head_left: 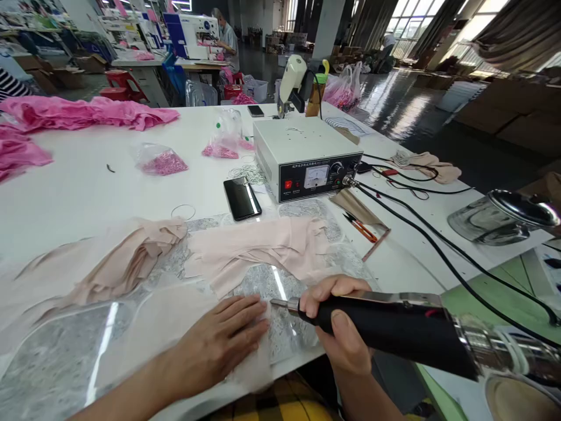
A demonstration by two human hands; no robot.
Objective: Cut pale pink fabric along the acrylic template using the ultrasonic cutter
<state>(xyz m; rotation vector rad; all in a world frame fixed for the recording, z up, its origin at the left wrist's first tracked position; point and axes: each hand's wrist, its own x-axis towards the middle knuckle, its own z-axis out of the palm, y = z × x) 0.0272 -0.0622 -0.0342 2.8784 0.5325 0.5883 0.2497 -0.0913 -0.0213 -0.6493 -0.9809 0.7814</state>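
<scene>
My left hand [223, 336] lies flat, fingers stretched out, on a thin beige fabric piece [162, 321] near the table's front edge. In my right hand [339, 327] is a black handheld ultrasonic welder [390, 327] with a metal tip, my fingers wrapped round its barrel. The tip points left and sits close to my left fingertips, at the fabric's right edge; whether it touches the cloth I cannot tell. A grey marbled mat [289, 333] lies beneath. Beyond my hands are a pile of beige fabric strips [263, 245] and, further left, a bunched beige stack [127, 257].
A white control box [307, 143] stands behind the strips, with black cables [421, 234] running right. Nearby are a black phone [242, 199], orange snips [362, 227], a lidded glass jar [491, 219], bags of pink pieces [162, 161] and pink cloth [87, 112]. A person [228, 41] works far behind.
</scene>
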